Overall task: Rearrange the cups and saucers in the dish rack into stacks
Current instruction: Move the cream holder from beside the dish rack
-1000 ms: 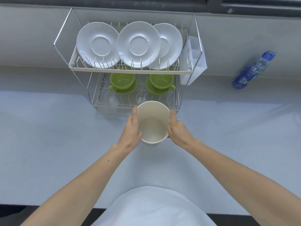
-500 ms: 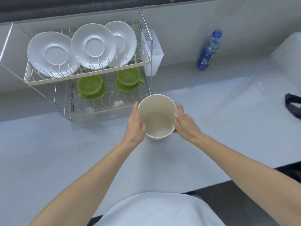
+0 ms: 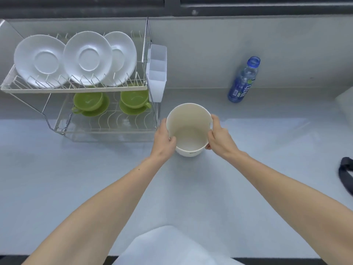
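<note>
A two-tier wire dish rack point(image 3: 57, 129) stands at the left against the wall. Three white saucers point(image 3: 87, 58) stand upright in its upper tier. On the lower tier sit two green cups, a left cup point(image 3: 88, 100) and a right cup point(image 3: 134, 98), each on a green saucer point(image 3: 131, 111). A cream bucket-like tub point(image 3: 189, 129) stands on the counter just right of the rack. My left hand point(image 3: 164, 139) grips its left wall and my right hand point(image 3: 219, 137) grips its right wall.
A white plastic cutlery holder point(image 3: 156, 73) hangs on the rack's right side. A blue water bottle point(image 3: 243, 81) stands by the back wall to the right. A dark strap point(image 3: 345, 175) lies at the right edge. The grey counter point(image 3: 267, 169) spreads around.
The tub, held in both hands, has shifted from in front of the rack to its right side. My view has swung right, so the rack now sits at the left.
</note>
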